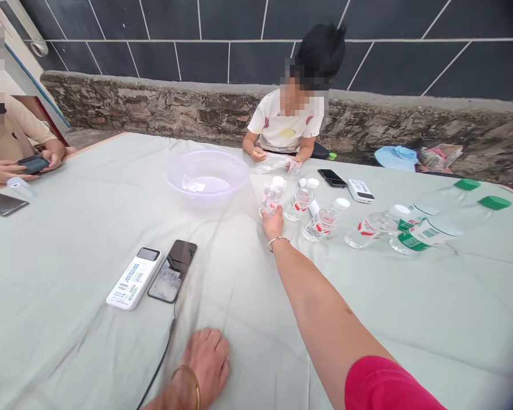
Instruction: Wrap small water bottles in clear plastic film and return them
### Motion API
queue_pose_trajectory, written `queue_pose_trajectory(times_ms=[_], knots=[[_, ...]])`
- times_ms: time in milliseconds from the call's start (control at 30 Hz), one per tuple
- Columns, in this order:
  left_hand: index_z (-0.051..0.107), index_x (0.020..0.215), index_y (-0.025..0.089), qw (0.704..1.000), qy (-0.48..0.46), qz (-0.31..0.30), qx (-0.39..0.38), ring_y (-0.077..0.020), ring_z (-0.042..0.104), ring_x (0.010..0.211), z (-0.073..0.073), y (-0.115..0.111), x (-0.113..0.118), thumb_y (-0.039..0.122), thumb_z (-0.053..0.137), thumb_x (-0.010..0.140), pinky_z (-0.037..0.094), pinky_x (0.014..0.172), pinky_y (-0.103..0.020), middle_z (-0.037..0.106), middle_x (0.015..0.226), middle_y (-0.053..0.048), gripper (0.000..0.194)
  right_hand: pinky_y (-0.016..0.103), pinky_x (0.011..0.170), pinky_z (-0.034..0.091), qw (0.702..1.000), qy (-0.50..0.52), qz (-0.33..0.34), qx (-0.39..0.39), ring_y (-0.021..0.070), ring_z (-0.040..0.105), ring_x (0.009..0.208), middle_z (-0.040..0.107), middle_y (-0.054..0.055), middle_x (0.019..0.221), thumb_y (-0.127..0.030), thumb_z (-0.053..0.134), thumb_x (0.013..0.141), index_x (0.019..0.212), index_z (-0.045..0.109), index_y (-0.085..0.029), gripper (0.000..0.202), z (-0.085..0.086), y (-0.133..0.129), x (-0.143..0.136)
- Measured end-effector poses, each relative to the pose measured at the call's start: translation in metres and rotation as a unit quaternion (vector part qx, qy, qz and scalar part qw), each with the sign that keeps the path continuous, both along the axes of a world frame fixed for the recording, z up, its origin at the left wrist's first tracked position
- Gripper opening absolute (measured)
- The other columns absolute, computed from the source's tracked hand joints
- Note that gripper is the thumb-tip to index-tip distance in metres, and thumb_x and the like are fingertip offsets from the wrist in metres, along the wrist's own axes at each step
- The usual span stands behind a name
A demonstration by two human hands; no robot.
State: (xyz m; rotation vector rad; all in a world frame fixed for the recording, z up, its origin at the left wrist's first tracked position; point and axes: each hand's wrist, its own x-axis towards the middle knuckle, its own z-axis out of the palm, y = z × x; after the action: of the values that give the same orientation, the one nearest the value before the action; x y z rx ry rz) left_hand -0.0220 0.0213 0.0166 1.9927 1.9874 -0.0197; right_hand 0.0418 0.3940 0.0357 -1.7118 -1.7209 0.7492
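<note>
My right hand point(273, 223), with a silver bangle at the wrist, is wrapped round the lower part of a small clear bottle point(271, 196) with a white cap and red-and-white label. The bottle stands upright on the pale green cloth, at the left end of a row. Beside it is a second small bottle point(300, 200), followed by a third point(326, 220) and a fourth point(374, 226). My left hand point(207, 359), wearing a gold bangle, rests on the cloth near the front edge of view. Its fingers are curled into a loose fist, and nothing shows in them.
Left of the bottles sits a translucent purple basin point(207, 173). A white power bank point(134, 278) and a phone point(172, 271) lie nearer me. Large green-capped bottles point(430, 233) stand right. Opposite, a person point(286, 128) handles clear plastic; another person point(21, 136) holds a dark device.
</note>
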Motion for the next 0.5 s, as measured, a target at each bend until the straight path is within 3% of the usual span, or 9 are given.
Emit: queue_pose_trajectory(times_ms=[167,500], knots=[[0.063,0.089,0.019,1.000,0.012,-0.006,0.000,-0.0252,0.057,0.090,0.013,0.007,-0.003,0.023,0.036,0.088,0.042,0.079,-0.040,0.062,0.093,-0.010,0.027,0.029,0.089,0.036,0.999,0.008,0.032,-0.016,0.0207,0.053,0.105,0.056,0.015,0.127,-0.034,0.055,0.089,0.134,0.036,-0.009,0.055,0.005,-0.082,0.031],[0.064,0.093,0.017,0.998,0.045,0.002,0.040,-0.0276,0.057,0.097,0.013,0.009,-0.010,0.024,0.036,0.088,0.042,0.081,-0.039,0.062,0.099,-0.014,0.029,0.032,0.089,0.043,0.995,0.042,0.085,-0.029,0.0239,0.059,0.105,0.063,0.010,0.119,-0.030,0.059,0.084,0.128,0.043,-0.018,0.048,0.003,-0.234,0.100]])
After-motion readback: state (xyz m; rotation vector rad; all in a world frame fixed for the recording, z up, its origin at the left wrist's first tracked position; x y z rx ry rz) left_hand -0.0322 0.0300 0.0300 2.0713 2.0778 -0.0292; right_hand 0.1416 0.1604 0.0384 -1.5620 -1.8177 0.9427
